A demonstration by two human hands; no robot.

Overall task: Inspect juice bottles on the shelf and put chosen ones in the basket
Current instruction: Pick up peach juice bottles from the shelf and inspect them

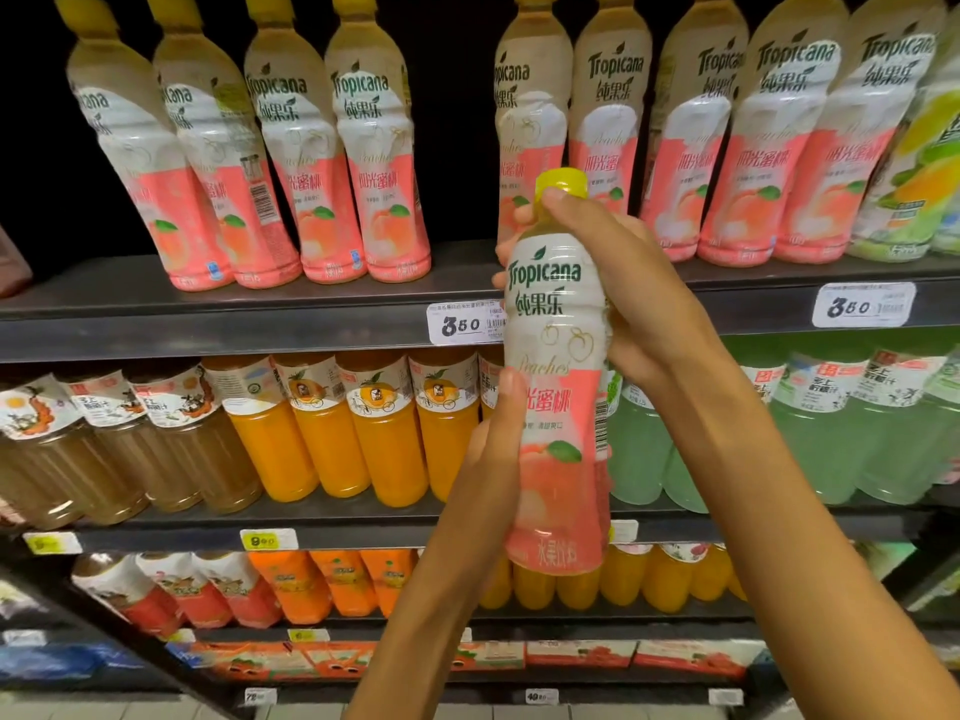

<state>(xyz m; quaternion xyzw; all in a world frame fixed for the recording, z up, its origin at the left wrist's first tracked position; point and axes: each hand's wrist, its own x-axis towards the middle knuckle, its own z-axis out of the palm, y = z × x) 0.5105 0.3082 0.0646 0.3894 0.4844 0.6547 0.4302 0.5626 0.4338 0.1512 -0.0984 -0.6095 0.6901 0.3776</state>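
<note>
Dim store shelf (208,324), peach rows behind. We hold juice bottle (558,407) upright before shelf, label toward us for reading: right hand (639,298) grip clamped round neck, left hand (493,439) grip steadying lower body. Basket unseen.

Store light falls from above and the front; the bottle fronts on the top shelf (208,324) are bright, the space behind them pure black. Lower shelves are dimmer, and the bottom row sits in murky shadow. Soft glare shows on the shrink-wrap labels and price tags (465,324). Strong wide-angle distortion: bottles lean outward at the left and right edges, shelf lines bow. Corners are smeared, slightly soft; the centre is sharp.
</note>
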